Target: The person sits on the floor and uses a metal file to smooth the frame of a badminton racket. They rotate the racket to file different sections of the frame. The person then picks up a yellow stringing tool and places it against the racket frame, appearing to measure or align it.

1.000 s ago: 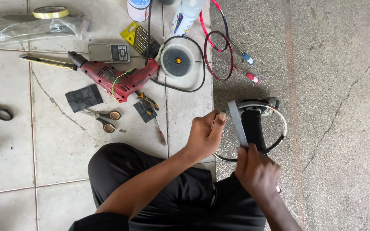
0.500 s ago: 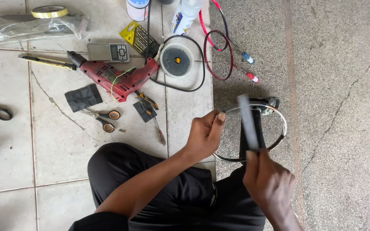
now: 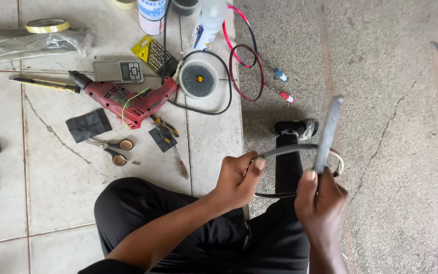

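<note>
Head view: a grey ring (image 3: 285,150) runs through the left hand (image 3: 236,178) fingers, closed on it; right hand (image 3: 319,199) fingers grip an upright grey file (image 3: 328,133) above them.

Floor left of the fingers: pale square tiles (image 3: 51,198) with dark grout lines are lying there, one crack running across.
Floor right of the fingers: grey speckled stone paving (image 3: 391,101) is spreading out.
Light: soft daylight is falling evenly.
</note>
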